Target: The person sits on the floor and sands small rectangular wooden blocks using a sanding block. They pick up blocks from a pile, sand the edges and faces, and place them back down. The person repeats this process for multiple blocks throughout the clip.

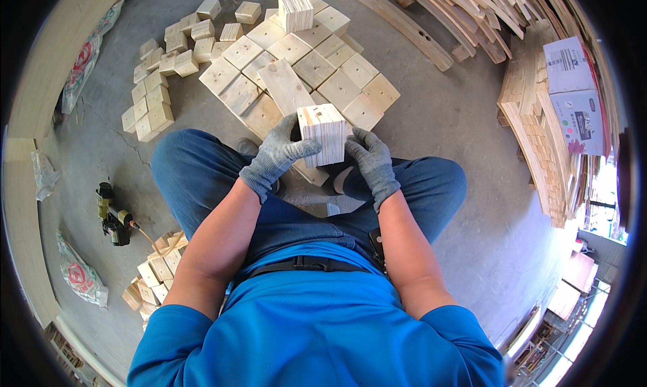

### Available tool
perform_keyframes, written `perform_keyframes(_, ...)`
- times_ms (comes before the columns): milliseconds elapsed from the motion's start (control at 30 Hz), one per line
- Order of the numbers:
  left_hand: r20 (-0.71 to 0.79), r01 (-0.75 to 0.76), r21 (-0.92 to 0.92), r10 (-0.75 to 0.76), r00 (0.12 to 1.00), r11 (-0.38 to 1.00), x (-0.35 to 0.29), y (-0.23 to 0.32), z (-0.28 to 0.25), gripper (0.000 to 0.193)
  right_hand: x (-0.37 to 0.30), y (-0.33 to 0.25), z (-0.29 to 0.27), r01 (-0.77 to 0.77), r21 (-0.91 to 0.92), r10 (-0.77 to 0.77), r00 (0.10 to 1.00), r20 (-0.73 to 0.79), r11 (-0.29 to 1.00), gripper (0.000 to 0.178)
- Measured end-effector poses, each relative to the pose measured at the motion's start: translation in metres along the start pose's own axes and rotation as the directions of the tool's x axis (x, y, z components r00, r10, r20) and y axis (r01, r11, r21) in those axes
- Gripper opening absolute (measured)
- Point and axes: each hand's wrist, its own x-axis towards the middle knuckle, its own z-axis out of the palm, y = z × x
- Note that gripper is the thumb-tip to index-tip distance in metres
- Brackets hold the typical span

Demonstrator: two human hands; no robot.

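Between my two gloved hands is a squared wooden block (325, 139) with layered side grain. My left hand (280, 151) grips its left side, thumb along the near face. The fingers of my right hand (369, 159) are bent at its right edge. Just beyond the block a flat board (283, 85) lies tilted over a wide bed of square wooden blocks (323, 67), several with small dark holes. Another layered block (296, 11) stands on the far side of that bed. The underside of the held block is hidden.
Loose small blocks (162, 90) form a curved row at the left. A nail gun (113, 215) with a hose lies left of my knee, near a second block pile (162, 272). Long planks (465, 16) and a cardboard box (574, 97) on stacked wood are at the right.
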Motion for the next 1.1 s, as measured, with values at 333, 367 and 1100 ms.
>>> perform_keyframes(333,-0.013,0.005,0.024,-0.005,1.000,1.000,0.002,-0.003,-0.002,0.105,0.000,-0.004,0.001,-0.005,-0.041,0.004,1.000,-0.016,0.999,0.050)
perform_keyframes(367,-0.018,0.006,0.014,-0.006,1.000,1.000,0.002,-0.004,-0.002,0.105,0.001,-0.002,0.001,0.000,-0.048,0.000,1.000,-0.015,0.999,0.050)
perform_keyframes(1100,-0.037,0.038,0.016,-0.037,0.999,0.999,0.002,-0.001,-0.002,0.106,0.001,-0.004,0.003,-0.065,-0.092,0.068,0.997,0.024,0.994,0.050)
